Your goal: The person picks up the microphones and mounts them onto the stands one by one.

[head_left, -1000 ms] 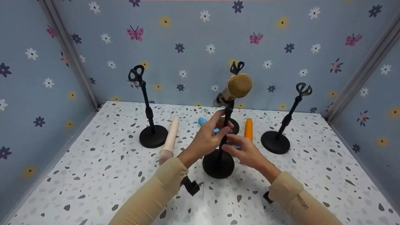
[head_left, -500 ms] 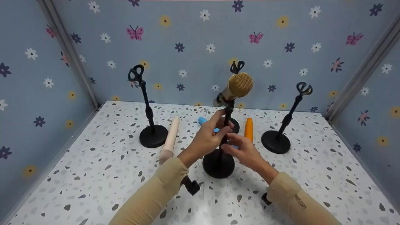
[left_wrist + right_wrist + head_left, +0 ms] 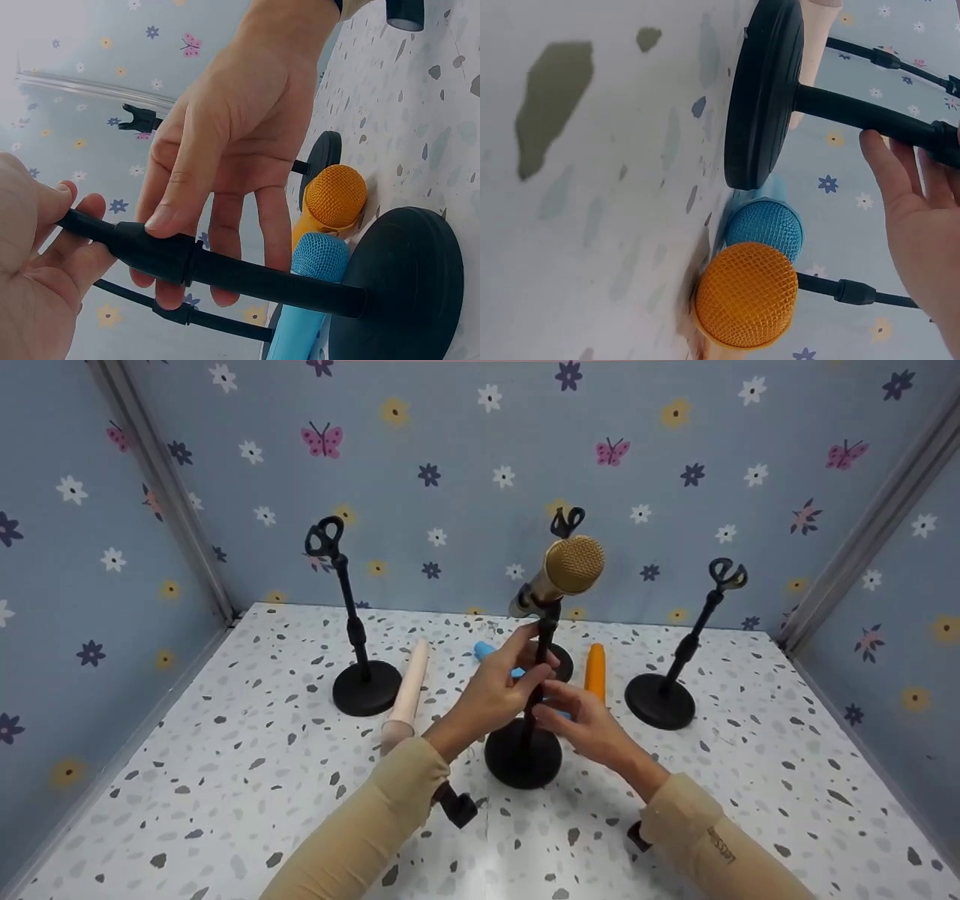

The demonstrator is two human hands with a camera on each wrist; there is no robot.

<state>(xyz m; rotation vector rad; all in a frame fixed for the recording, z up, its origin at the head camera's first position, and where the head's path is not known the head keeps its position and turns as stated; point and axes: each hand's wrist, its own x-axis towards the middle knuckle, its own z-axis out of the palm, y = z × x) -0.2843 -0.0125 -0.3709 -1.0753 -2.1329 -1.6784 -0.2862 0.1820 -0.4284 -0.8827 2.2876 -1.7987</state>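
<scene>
A gold microphone [image 3: 574, 566] sits tilted in the clip of a black desktop microphone stand [image 3: 523, 754], which stands upright in front of me. My left hand [image 3: 491, 690] grips the upper pole just below the clip, with the thumb on the near side. Lower down, my right hand [image 3: 592, 726] pinches the stand at its thick collar [image 3: 154, 251], thumb on one side and fingers behind. Beyond the pole lie a blue microphone [image 3: 321, 255] and an orange microphone [image 3: 335, 196], partly hidden by my hands in the head view.
Black stands with bare clips stand at the left [image 3: 365, 688], right [image 3: 660, 701] and back centre [image 3: 568, 521]. A pale pink microphone [image 3: 409, 690] lies beside the left one. Flowered walls [image 3: 450, 450] enclose the speckled table [image 3: 247, 810] at the back and sides.
</scene>
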